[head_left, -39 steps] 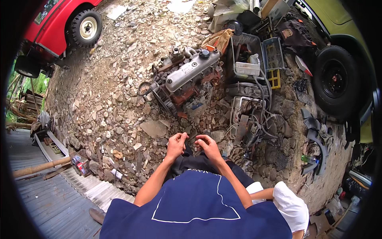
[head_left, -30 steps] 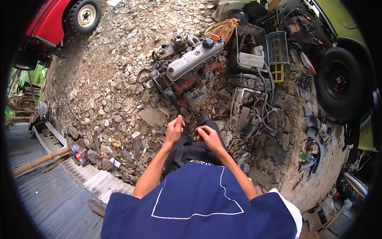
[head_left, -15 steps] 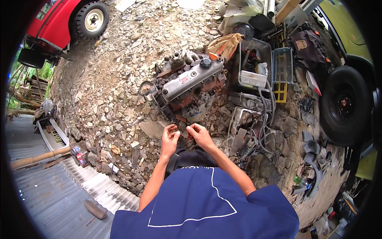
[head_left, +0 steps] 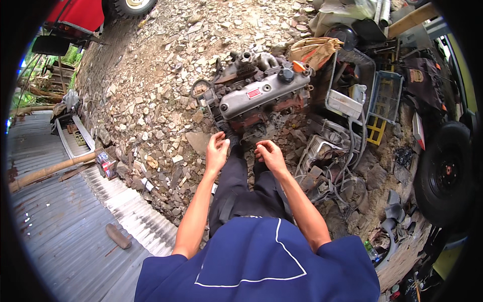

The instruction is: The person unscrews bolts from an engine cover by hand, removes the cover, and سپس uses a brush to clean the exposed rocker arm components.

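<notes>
A grimy car engine (head_left: 256, 98) with a grey valve cover and a red label lies on the stony ground just ahead of my feet. My left hand (head_left: 217, 151) hovers close to its near left corner with the fingers loosely spread, and I see nothing in it. My right hand (head_left: 270, 155) is a short way to the right, apart from the left, with the fingers curled downward. What lies under its fingers is hidden. My dark trousers (head_left: 241, 191) and blue shirt fill the lower middle.
Wire baskets, a yellow crate (head_left: 377, 128) and tangled hoses are piled to the right of the engine. A black tyre (head_left: 445, 173) stands at the far right and a red vehicle (head_left: 80, 15) at the top left. Corrugated metal sheets (head_left: 60, 221) and a wooden pole lie at the lower left.
My hands were together on a small dark thing near my waist. They have moved forward toward the engine and come apart, and the view has closed in on the engine.
</notes>
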`<action>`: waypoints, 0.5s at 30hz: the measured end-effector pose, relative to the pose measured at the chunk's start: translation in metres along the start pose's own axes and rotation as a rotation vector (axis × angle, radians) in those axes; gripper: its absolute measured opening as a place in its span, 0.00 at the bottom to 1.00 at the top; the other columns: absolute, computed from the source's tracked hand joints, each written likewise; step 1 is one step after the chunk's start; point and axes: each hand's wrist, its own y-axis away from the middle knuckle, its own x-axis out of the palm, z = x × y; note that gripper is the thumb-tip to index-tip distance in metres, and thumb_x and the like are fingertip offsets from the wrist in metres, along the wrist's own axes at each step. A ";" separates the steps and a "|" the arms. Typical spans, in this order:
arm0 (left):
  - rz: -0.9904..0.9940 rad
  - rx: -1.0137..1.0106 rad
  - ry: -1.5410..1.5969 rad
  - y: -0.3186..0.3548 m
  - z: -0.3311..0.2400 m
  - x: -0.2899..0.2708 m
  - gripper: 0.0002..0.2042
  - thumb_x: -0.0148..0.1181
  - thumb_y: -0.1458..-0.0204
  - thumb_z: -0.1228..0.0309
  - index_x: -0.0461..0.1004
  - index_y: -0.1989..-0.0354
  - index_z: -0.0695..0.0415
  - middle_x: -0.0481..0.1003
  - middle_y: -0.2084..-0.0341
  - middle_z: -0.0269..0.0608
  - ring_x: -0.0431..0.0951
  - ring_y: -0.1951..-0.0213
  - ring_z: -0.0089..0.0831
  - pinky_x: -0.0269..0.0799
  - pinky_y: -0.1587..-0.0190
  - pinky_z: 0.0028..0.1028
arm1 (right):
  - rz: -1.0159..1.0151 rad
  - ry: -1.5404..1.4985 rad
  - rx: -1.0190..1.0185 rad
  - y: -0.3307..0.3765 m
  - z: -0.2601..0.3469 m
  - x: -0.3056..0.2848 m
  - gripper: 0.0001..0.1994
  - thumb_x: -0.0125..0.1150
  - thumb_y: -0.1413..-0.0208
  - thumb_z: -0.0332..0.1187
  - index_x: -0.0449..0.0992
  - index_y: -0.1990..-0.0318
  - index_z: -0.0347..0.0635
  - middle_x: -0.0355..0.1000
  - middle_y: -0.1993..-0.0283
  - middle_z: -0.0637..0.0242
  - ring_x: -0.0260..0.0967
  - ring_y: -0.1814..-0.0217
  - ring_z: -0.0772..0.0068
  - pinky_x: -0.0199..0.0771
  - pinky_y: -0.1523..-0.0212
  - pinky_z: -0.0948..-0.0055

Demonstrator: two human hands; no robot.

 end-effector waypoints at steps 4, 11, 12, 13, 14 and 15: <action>-0.002 -0.009 0.028 -0.092 0.016 0.008 0.26 0.63 0.42 0.70 0.65 0.36 0.65 0.69 0.39 0.54 0.73 0.41 0.38 0.69 0.39 0.34 | -0.030 0.178 -0.032 -0.051 -0.003 0.012 0.10 0.57 0.34 0.34 0.76 0.52 0.39 0.77 0.65 0.69 0.72 0.67 0.82 0.72 0.66 0.78; -0.115 0.070 -0.310 -0.182 0.057 0.025 0.17 0.51 0.37 0.61 0.76 0.46 0.57 0.77 0.45 0.49 0.74 0.41 0.45 0.68 0.39 0.37 | -0.098 0.575 -0.119 -0.131 0.016 0.082 0.13 0.58 0.39 0.32 0.76 0.48 0.39 0.79 0.61 0.56 0.78 0.59 0.62 0.76 0.55 0.65; -0.157 0.109 -0.339 -0.186 0.064 0.027 0.15 0.49 0.36 0.63 0.79 0.49 0.57 0.78 0.47 0.45 0.77 0.46 0.48 0.71 0.42 0.39 | -0.109 0.619 -0.165 -0.145 0.013 0.088 0.14 0.58 0.39 0.32 0.75 0.47 0.41 0.79 0.60 0.55 0.78 0.59 0.62 0.75 0.55 0.66; -0.117 0.015 -0.277 -0.186 0.056 0.029 0.15 0.49 0.36 0.64 0.79 0.50 0.56 0.79 0.48 0.44 0.79 0.48 0.46 0.72 0.45 0.38 | -0.139 0.662 -0.207 -0.160 0.005 0.087 0.16 0.58 0.39 0.32 0.75 0.45 0.42 0.79 0.60 0.55 0.78 0.58 0.62 0.75 0.55 0.67; -0.078 -0.079 -0.217 -0.185 0.048 0.029 0.14 0.49 0.35 0.64 0.79 0.50 0.55 0.80 0.49 0.43 0.80 0.50 0.44 0.73 0.47 0.37 | -0.167 0.707 -0.248 -0.174 -0.003 0.085 0.17 0.58 0.39 0.32 0.75 0.43 0.44 0.79 0.60 0.55 0.78 0.58 0.63 0.75 0.55 0.68; -0.071 -0.081 -0.172 -0.188 0.052 0.022 0.14 0.49 0.35 0.64 0.79 0.50 0.55 0.80 0.50 0.42 0.80 0.50 0.42 0.73 0.47 0.35 | -0.185 0.727 -0.300 -0.185 -0.001 0.097 0.17 0.59 0.40 0.33 0.75 0.44 0.45 0.78 0.58 0.55 0.78 0.56 0.57 0.75 0.55 0.66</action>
